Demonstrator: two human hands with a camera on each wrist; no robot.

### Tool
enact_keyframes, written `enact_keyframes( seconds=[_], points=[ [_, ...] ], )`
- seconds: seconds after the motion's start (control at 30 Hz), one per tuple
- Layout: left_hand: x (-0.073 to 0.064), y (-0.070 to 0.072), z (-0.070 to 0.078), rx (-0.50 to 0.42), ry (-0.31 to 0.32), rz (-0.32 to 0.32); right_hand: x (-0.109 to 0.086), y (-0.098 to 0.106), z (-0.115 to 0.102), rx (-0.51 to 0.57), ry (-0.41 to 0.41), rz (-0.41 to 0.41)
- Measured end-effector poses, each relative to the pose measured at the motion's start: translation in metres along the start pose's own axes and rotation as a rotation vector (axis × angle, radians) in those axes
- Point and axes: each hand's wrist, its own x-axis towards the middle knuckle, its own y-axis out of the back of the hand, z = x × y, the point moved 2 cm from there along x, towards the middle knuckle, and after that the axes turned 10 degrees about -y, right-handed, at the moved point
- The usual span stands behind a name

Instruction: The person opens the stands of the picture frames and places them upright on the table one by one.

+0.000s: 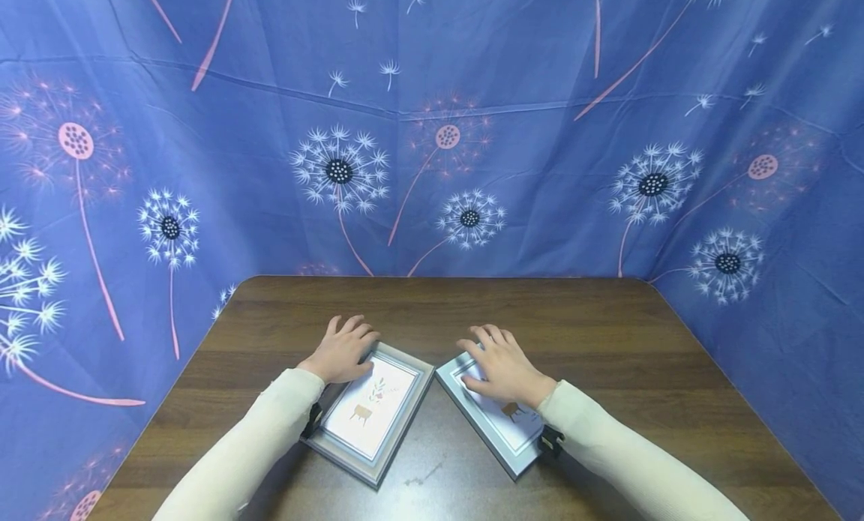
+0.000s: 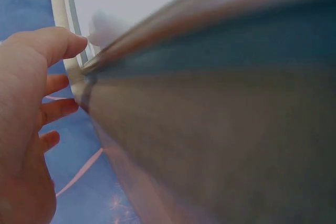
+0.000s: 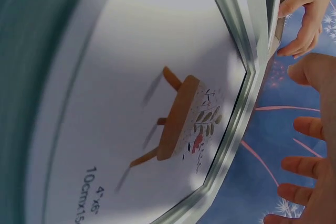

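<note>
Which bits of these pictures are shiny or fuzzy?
Head view: mostly clear, with a pale shine on the table; left wrist view: fuzzy along the near edge of the left picture frame, its white inside washed out; right wrist view: blurry on the near side of the right picture frame, but the brown pot drawing looks clearer.

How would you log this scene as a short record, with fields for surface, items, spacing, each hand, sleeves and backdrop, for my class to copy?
Surface: brown table
Items: left frame, right frame, both face up
Picture in each: brown legged pot with plant
Spacing: frames angled, inner corners close; contact unclear
Left hand: at left frame's far left edge, thumb over its face
Right hand: over right frame, fingers spread, partly hiding its picture
Sleeves: pale
Backdrop: blue cloth, dandelion pattern
</note>
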Motion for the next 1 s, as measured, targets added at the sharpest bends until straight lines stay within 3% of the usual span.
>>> enact_keyframes(
  seconds=[0.1,0.37,0.67,1.0],
  points=[
    [0.004,-0.002,0.001,-0.027,0.005,-0.019,0.001,-0.002,0.0,0.006,-0.003,-0.013],
    [0.008,-0.009,-0.001,-0.057,-0.008,0.007,0.003,-0.008,0.002,0.008,-0.038,-0.049],
    [0.013,-0.012,-0.001,0.0,0.004,-0.064,0.003,-0.005,0.0,0.041,-0.025,-0.056],
    [0.013,-0.008,0.002,0.093,-0.087,-0.054,0.004,-0.001,-0.001,0.028,-0.027,-0.058]
  ],
)
